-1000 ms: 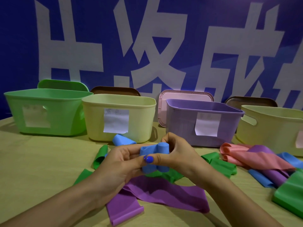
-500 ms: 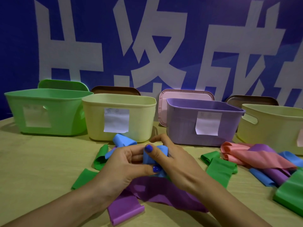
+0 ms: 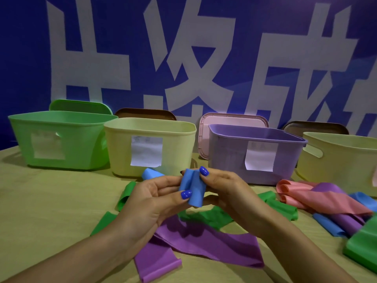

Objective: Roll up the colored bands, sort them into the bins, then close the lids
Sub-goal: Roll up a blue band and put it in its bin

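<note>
A rolled blue band [image 3: 192, 187] is held upright above the table between both hands. My left hand [image 3: 152, 198] pinches its left side, thumb on the front. My right hand [image 3: 228, 193] grips its right side with a finger over the top. Under the hands lie a loose purple band [image 3: 204, 244] and a green band [image 3: 206, 217]. Behind stand four open bins: green [image 3: 59, 139], yellow [image 3: 150, 146], purple [image 3: 255, 152] and a second yellow bin [image 3: 342, 158].
Lids lean on the wall behind the bins: green [image 3: 79, 106], brown [image 3: 144, 114], pink [image 3: 234, 120], brown [image 3: 316, 127]. Another blue roll [image 3: 151, 173] and a green roll [image 3: 125, 194] lie near the yellow bin. Pink [image 3: 306, 196], purple, blue and green bands pile at right.
The hands lifted off the table and turned the blue band; it now stands as a tighter upright roll between the fingers.
</note>
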`<state>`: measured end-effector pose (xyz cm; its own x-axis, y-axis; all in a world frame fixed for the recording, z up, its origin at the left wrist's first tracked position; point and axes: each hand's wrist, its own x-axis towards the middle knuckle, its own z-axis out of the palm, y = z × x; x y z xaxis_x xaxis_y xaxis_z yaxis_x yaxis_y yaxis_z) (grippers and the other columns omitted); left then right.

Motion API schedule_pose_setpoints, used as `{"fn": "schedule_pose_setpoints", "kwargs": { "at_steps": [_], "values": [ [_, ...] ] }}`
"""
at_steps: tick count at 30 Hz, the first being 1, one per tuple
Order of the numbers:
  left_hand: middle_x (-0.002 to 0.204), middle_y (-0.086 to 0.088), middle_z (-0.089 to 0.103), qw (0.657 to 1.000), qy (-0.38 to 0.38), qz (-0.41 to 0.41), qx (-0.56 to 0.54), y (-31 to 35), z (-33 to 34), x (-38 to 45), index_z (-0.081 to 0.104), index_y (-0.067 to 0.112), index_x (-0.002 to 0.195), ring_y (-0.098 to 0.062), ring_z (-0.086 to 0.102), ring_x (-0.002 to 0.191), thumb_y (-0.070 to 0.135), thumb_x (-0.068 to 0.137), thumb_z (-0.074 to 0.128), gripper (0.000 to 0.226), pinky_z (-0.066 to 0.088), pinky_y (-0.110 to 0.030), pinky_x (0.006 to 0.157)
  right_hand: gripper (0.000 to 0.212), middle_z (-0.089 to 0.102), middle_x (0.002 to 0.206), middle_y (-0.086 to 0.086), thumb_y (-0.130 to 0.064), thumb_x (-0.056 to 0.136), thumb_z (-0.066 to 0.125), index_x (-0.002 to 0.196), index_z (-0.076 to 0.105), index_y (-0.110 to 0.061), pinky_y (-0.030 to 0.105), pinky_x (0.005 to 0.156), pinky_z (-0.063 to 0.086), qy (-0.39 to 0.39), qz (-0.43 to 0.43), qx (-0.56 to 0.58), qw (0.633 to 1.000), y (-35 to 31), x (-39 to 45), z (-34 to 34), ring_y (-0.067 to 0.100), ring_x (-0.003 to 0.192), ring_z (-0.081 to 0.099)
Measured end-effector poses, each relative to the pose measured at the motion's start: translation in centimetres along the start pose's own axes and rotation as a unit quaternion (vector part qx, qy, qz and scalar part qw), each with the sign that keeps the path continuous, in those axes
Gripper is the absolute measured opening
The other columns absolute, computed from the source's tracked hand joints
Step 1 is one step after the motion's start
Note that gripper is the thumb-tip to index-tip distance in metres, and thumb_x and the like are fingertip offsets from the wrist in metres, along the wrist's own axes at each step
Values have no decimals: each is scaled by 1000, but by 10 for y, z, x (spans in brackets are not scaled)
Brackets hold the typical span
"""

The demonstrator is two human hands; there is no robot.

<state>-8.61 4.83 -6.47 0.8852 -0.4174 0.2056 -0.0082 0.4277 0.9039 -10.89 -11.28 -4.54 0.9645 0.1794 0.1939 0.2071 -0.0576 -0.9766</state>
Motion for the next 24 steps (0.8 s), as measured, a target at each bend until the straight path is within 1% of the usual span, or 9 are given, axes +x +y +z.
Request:
{"fn": "schedule_pose_setpoints", "kwargs": {
  "at_steps": [3,7,9,12,14,17,20,22,24],
  "values": [
    [89,-22,72,1000,-7,10,2,-1,0,-1,72,1,87,-25,72,76,-4,62,62,28,58,-24,63,37,68,106,19,-32,81,59,105,69,-5,30,75,53,18,-11,-11,1000,0,-1,-1,23,93,64],
    [90,-18,73,999,-21,18,20,-3,-2,0,78,9,78,-25,72,81,-5,65,64,24,57,-24,64,33,71,94,14,-34,67,64,92,74,-13,44,83,53,54,-28,-14,998,3,1,4,22,87,64],
    [96,-16,73,998,-42,25,45,-3,-5,1,77,10,87,-24,71,89,-5,63,72,30,56,-22,70,31,71,87,12,-34,60,69,85,75,-16,42,81,53,76,-37,-5,996,4,3,8,23,82,62],
    [99,-7,74,986,-69,58,138,-4,-6,0,70,11,106,-16,70,96,9,58,81,50,52,-16,76,32,69,82,11,-28,55,72,83,73,-12,33,75,51,101,-41,9,994,6,3,11,22,78,59],
    [95,2,75,977,-34,76,195,-6,-5,1,67,15,104,-11,70,92,7,57,87,51,51,-13,74,33,70,79,9,-24,54,73,84,72,-9,25,71,51,103,-45,14,994,7,3,13,16,74,63],
    [87,3,76,974,-10,91,208,-7,-4,3,68,15,95,-10,71,86,-6,64,74,38,52,-13,72,36,70,76,7,-21,54,73,84,69,-4,16,65,52,103,-50,21,993,7,3,15,8,69,64],
    [91,3,75,974,-46,100,200,-8,-4,3,68,10,99,-9,70,90,-6,71,67,32,52,-14,75,40,68,80,9,-24,54,75,87,67,-2,18,69,52,105,-50,20,993,8,3,13,11,73,63],
    [95,5,75,972,-68,107,198,-9,-5,3,66,10,106,-7,69,93,4,72,64,34,51,-13,77,39,69,85,9,-22,60,82,91,67,-4,21,77,51,80,-43,10,996,7,3,9,14,80,63],
    [100,7,74,973,-81,104,189,-8,-7,3,64,15,110,-7,67,99,11,76,65,35,50,-14,79,34,71,91,7,-21,66,77,96,69,-8,24,83,50,50,-38,13,998,7,2,5,14,87,64]
  ]
}}
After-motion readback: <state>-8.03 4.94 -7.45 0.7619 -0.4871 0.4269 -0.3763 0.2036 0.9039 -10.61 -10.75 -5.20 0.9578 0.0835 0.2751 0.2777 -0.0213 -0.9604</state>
